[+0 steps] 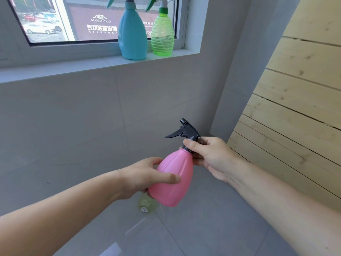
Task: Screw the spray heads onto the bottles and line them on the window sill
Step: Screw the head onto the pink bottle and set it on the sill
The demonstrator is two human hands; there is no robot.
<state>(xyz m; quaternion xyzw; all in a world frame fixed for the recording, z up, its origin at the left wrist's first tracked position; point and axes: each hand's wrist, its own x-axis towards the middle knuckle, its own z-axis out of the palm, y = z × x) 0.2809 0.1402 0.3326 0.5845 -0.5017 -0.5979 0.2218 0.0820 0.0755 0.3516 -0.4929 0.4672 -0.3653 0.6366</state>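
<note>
I hold a pink bottle [173, 179] tilted in mid-air below the window. My left hand [143, 177] wraps its lower body. My right hand [210, 156] pinches the collar of the black spray head [186, 130] that sits on the bottle's neck. On the window sill [73, 68] stand a blue bottle [132, 34] and, touching it on the right, a clear green bottle [162, 35], both upright with spray heads on. A pale yellow-green bottle [146, 205] lies on the floor, partly hidden behind the pink one.
Grey tiled wall [64, 126] runs under the sill, grey floor tiles [203, 228] below. A pale wooden plank panel [295, 89] leans at the right. The sill stretches bare to the left of the blue bottle.
</note>
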